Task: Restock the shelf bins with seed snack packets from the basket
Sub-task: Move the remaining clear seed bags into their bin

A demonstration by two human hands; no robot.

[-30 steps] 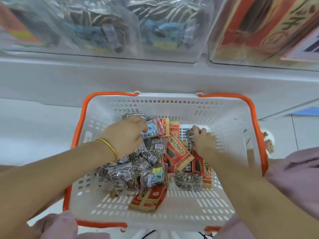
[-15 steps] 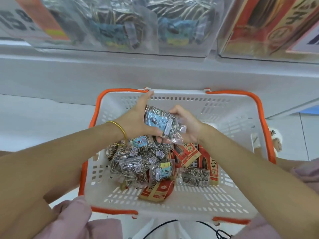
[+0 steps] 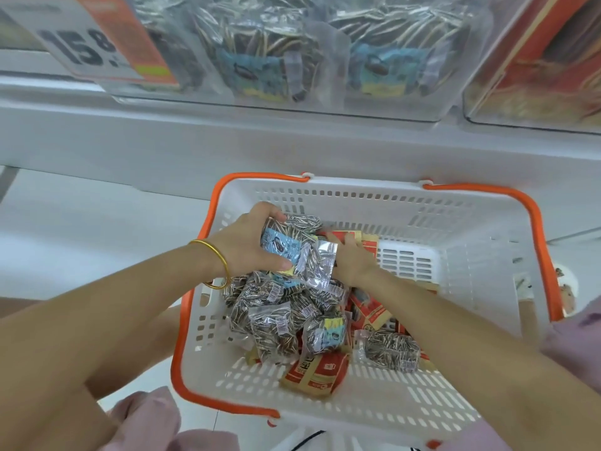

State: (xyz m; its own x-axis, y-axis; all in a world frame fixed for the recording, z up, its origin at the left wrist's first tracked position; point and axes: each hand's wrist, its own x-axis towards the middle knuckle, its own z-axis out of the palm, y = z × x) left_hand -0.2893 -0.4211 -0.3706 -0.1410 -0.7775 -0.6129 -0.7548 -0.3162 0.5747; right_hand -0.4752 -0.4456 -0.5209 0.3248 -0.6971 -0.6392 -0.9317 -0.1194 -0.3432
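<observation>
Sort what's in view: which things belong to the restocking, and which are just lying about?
Job: left hand gripping striped seed packets; right hand; red packets; basket; shelf bins.
Not the job: price sign; gold bangle; pink sleeve.

Packets [image 3: 286,317] lie heaped in the basket [image 3: 481,288], below shelf bins [image 3: 390,105] seemingly holding more.

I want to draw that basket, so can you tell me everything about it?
The basket is white plastic, with slotted walls and floor and orange handles folded down along its rim. It sits below the shelf. Inside lie striped seed packets and red packets in a heap. The left hand grips a striped packet above the heap; the right hand reaches in beside it.
</observation>
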